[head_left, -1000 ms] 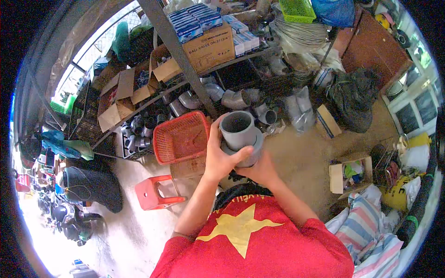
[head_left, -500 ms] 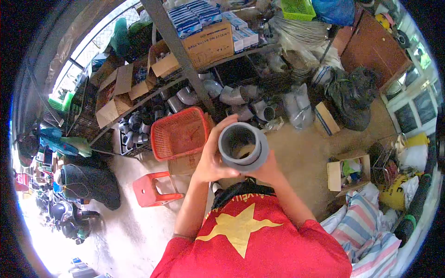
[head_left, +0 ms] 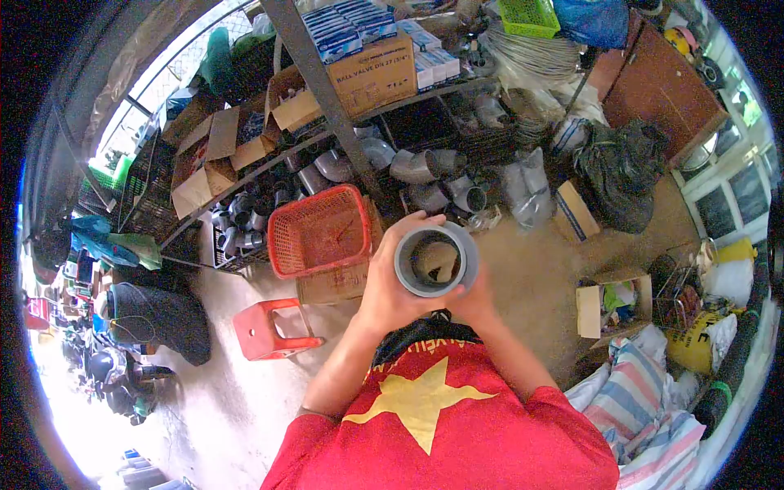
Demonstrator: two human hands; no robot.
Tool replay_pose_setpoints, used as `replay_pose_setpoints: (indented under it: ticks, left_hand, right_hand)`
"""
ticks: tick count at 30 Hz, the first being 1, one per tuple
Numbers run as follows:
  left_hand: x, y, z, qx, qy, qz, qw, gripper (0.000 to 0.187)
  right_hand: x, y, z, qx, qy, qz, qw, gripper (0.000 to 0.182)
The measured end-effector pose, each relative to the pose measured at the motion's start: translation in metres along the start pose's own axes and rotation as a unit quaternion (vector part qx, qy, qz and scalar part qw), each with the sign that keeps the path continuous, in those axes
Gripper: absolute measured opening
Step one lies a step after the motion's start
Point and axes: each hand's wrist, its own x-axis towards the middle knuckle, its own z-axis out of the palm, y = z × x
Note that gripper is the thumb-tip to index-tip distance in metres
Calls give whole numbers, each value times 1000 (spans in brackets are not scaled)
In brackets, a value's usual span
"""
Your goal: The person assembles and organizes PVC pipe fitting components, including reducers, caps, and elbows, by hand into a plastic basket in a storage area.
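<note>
A grey plastic pipe fitting (head_left: 469, 260) is held up in front of my chest, its round opening facing the camera. Through the bore I see the brown floor and a dark spot. My left hand (head_left: 390, 282) wraps round its left side, fingers curling over the far rim. On the lower right, my right hand (head_left: 475, 298) grips the fitting; its fingers are partly hidden and slightly blurred. The far end of the fitting is out of sight.
A red plastic basket (head_left: 318, 273) sits on a cardboard box (head_left: 333, 286), left of my hands. Nearer stands a red stool (head_left: 260, 333). Grey pipe elbows (head_left: 412, 167) fill the lower shelf ahead. A small open box (head_left: 590, 310) and striped sacks (head_left: 641, 380) lie at right.
The fitting has tilted and shifted slightly right, so its opening now faces the camera more squarely. Both hands moved with it, keeping their hold. The view has shifted slightly.
</note>
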Motion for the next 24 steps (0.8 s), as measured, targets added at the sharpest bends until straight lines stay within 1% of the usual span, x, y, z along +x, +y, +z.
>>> replay_pose_setpoints:
  ticks: [2, 3, 5, 7, 9, 11, 14, 16, 17, 18, 20, 23, 24]
  left_hand:
    - [-2, 9, 4, 66, 23, 14, 997, 78]
    - [-4, 15, 7, 99, 35, 21, 994, 77]
    - [-9, 21, 16, 82, 66, 13, 994, 76]
    - [-14, 21, 23, 80, 86, 18, 993, 75]
    - [-16, 15, 27, 76, 90, 34, 993, 77]
    - [-16, 6, 30, 61, 97, 47, 992, 79]
    - [-17, 6, 28, 39, 88, 20, 995, 81]
    - [-14, 9, 26, 15, 64, 8, 998, 81]
    - [-14, 10, 25, 3, 52, 0, 999, 81]
    - [-15, 7, 24, 11, 48, 17, 999, 81]
    - [-15, -1, 22, 27, 43, 52, 997, 81]
    - [-14, 3, 18, 41, 31, 89, 995, 81]
    - [-15, 4, 17, 21, 32, 84, 996, 80]
  right_hand:
    - [-5, 13, 0, -3, 2, -4, 1000, 61]
    - [-9, 18, 0, 0, -11, -8, 1000, 64]
    - [-15, 27, 0, 7, -38, -18, 999, 72]
    - [-10, 10, -3, -38, -4, -69, 997, 62]
    - [-12, 10, -4, -22, -15, -66, 997, 64]
    - [-21, 32, -3, 53, -68, -13, 996, 77]
    - [-32, 39, 1, 134, -69, 63, 987, 77]
    - [-32, 38, 11, 177, 0, 59, 982, 68]
    - [-34, 41, 12, 172, 6, 57, 983, 67]
    - [-35, 45, 13, 166, 13, 55, 984, 66]
    - [-38, 64, 7, 101, -32, 46, 993, 68]
    - [-34, 64, -4, 101, -89, 24, 991, 69]
    - [-32, 61, -7, 105, -109, 14, 988, 69]
